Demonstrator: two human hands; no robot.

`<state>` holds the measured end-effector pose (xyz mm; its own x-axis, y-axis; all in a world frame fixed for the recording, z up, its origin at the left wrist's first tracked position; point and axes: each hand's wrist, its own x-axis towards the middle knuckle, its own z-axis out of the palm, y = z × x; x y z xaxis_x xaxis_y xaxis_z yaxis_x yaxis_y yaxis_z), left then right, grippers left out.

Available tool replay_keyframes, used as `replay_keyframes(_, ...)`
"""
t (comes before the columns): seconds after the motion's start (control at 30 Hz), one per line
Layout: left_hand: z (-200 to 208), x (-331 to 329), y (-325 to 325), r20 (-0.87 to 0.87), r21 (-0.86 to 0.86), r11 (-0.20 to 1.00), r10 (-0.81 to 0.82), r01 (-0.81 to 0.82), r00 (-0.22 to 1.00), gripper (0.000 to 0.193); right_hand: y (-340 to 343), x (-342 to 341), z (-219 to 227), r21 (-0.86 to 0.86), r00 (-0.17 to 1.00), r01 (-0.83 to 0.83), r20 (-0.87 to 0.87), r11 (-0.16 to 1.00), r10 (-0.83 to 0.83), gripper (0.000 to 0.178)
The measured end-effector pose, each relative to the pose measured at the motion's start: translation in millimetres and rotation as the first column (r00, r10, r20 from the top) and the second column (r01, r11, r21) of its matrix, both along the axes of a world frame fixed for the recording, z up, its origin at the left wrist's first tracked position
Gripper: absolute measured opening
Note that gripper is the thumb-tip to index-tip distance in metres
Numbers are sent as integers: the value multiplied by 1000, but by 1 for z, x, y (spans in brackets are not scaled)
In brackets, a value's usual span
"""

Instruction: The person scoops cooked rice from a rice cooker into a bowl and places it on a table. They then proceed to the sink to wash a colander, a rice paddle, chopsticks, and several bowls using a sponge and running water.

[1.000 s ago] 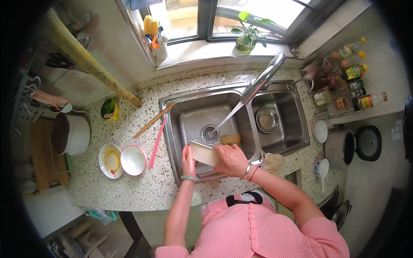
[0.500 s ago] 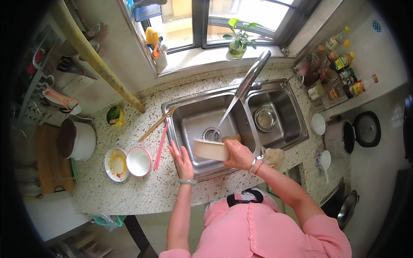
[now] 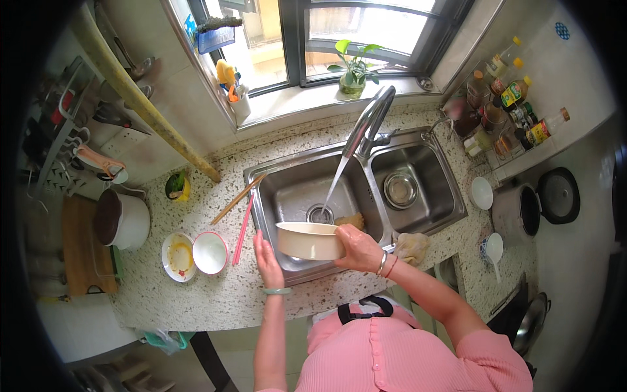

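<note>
"Grip?"
"Right hand (image 3: 359, 249) clamped on cream container (image 3: 308, 242), which extends left of that grip; left hand (image 3: 268, 264) open, just beyond its far end."
"Step?"
"Rinsing, probably. Water stream (image 3: 336, 179) falls past the grip, leftward."
"Next move?"
"Likely needs firm wet hold, container under stream."

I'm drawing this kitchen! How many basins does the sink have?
2: a larger basin under the running tap, and a smaller basin to its right.

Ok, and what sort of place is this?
Most likely a home kitchen: there's a two-basin steel sink under a running tap, what look like condiment bottles, and a wooden chopping board.
</note>
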<state>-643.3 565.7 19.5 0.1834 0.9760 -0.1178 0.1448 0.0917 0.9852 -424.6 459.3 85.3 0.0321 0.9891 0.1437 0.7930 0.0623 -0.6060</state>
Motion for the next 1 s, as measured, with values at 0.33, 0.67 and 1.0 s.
replay_keyframes(0.33, -13, 9, -18, 86, -95, 993, 85, -76, 993, 54, -18, 26, 3, 42, 992, -74, -97, 996, 77, 46)
replay_keyframes(0.67, 25, 16, -33, -69, -242, 930, 267, -276, 961, 54, -26, 48, 0, 55, 986, -146, -73, 988, 150, 44)
replay_keyframes(1.0, 9, 22, -39, -21, -365, 895, 266, -255, 964, 59, -49, 60, 16, 60, 986, -161, 47, 985, 158, 41)
